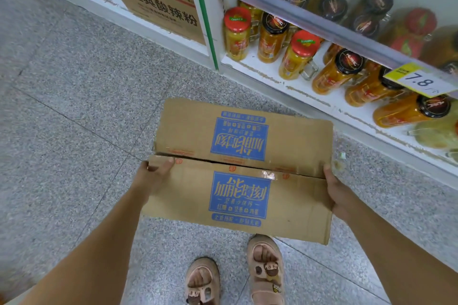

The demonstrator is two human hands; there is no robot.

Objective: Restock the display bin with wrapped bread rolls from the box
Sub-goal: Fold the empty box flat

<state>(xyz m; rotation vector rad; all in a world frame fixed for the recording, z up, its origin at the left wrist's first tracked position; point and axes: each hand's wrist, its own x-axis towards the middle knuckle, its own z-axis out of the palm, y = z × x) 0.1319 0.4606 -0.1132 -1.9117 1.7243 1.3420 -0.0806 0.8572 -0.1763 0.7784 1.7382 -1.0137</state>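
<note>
**As I'm hauling stock, nothing's unpacked yet**

Because the brown cardboard box with blue printed labels (238, 176) is wide, I'm gripping both ends: left hand (155, 172) curling round the left edge, right hand (335, 190) clasping the right edge, holding it level over the grey speckled floor (74, 106). Flaps are lying closed, rolls hidden; display bin isn't showing.

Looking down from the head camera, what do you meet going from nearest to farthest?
Sandalled feet → cardboard box, held at its ends by left hand and right hand → speckled floor → white shelf → fruit jars.
</note>
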